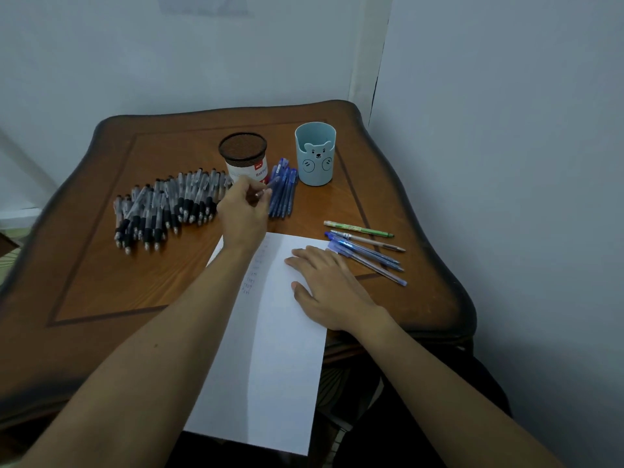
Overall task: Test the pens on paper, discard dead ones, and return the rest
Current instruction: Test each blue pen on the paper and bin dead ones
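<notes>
Left hand (pixel 244 206) pinches a slim translucent blue pen (pixel 274 182) in curled fingers; right hand (pixel 329 285) lies flat, fingers straight, on the white paper sheet (pixel 270 366).

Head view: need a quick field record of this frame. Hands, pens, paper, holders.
left hand: pinches a blue pen over the blue pens lying in a row
right hand: flat on the paper
paper: faint scribbles near its left edge; near end hangs off the table
black pens: pile, left of the mesh cup
bear cup: upright, right of the blue pens
loose pens: a few, right of the paper
</notes>
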Motion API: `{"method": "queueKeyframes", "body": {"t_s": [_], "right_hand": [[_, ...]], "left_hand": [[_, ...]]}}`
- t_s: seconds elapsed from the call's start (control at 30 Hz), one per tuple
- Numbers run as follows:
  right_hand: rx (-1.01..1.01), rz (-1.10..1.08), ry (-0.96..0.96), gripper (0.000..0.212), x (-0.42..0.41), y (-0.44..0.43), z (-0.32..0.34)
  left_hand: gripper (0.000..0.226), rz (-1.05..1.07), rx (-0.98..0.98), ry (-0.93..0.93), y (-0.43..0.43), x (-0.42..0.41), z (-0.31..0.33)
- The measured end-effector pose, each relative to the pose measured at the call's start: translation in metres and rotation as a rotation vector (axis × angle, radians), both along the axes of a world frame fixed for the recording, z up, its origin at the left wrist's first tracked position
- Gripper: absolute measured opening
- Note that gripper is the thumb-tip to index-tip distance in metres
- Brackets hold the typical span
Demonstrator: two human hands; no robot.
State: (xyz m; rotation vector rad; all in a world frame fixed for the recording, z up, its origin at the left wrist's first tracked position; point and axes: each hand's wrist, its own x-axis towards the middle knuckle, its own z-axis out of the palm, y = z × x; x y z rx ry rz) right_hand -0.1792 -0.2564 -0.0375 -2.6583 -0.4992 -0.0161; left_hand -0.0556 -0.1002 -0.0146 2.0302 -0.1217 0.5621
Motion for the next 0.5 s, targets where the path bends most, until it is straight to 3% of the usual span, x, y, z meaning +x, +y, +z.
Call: {"method": "queueKeyframes", "body": {"t_s": [0.3,0.5], "right_hand": [[-0.012,-0.001,0.003,0.051,0.001,0.001,-0.002],[-0.006,0.0,0.009,0.052,0.001,0.0,-0.002]], "left_hand": [[0.022,0.183,0.493,0.136,-0.016,0.02,-0.007],[0.031,0.141,0.438,0.236,-0.012,0.021,-0.008]]}}
